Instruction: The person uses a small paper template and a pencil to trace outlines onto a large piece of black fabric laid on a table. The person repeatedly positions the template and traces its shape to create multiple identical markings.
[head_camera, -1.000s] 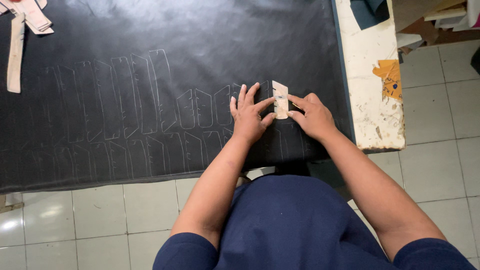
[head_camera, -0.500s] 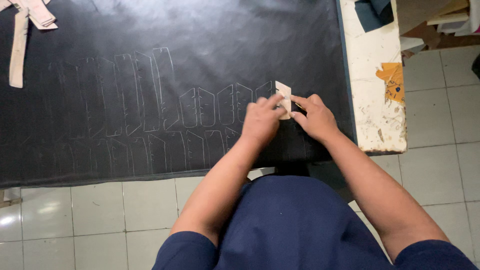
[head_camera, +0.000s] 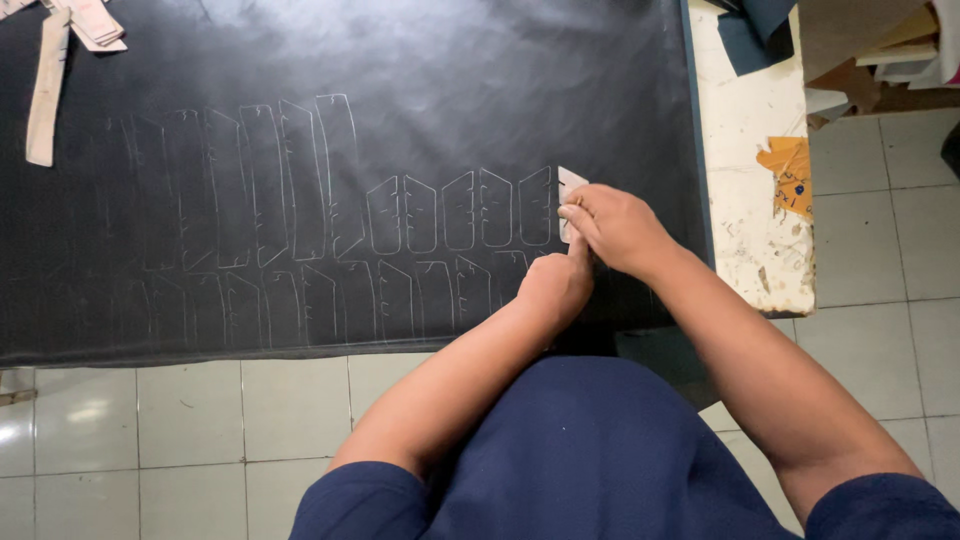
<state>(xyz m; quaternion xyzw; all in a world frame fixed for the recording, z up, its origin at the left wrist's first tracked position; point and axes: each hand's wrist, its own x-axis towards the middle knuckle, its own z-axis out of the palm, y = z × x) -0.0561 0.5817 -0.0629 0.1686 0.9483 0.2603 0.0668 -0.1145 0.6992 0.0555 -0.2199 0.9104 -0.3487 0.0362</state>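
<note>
Head view: I see a black sheet (head_camera: 400, 60) spread over the tabletop (head_camera: 745, 150), covered in rows of pale traced outlines (head_camera: 300, 230). A small pale template (head_camera: 568, 185) lies flat on the sheet at the right end of the upper row, close to the tabletop's right edge. Its long axis runs away from the person, parallel to the neighbouring outlines.

The right hand (head_camera: 615, 228) sits on the template's lower right part, fingers curled and pressed down on it; only the upper left corner of the template shows. The left hand (head_camera: 555, 288) lies just below and to the left, closed into a loose fist, one finger extended up toward the template's lower edge. I cannot tell if it holds a marker. The right hand is the nearer; the template lies up and left of it.

At the far left corner, pale strips (head_camera: 60, 60) lie on the sheet. Fabric scraps (head_camera: 760, 30) sit at the far right corner.
</note>
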